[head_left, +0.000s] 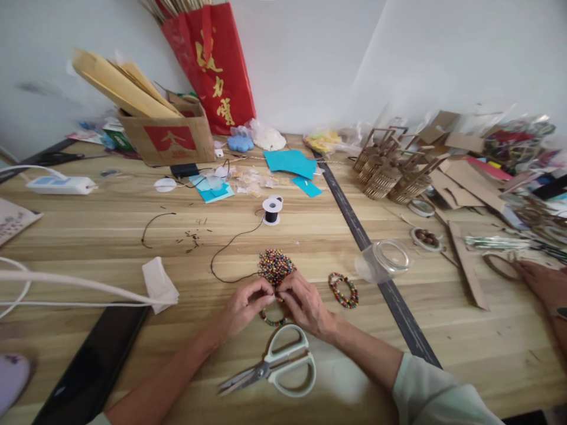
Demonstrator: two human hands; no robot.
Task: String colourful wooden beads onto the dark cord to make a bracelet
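My left hand and my right hand meet over the wooden table, fingertips pinched together on a dark cord. Below them hangs or lies a string of colourful beads, partly hidden by the fingers. Just beyond is a heap of loose multicoloured beads. A black cord curves from my fingers around to a white spool. To the right of my right hand lies a coiled beaded bracelet. Scissors with pale handles rest on the table in front of me, blades pointing left.
A clear plastic jar lies to the right, beside a dark strip on the table. A phone-like black slab and white cables are at left. Bamboo baskets stand behind. Another person's hand is at far right.
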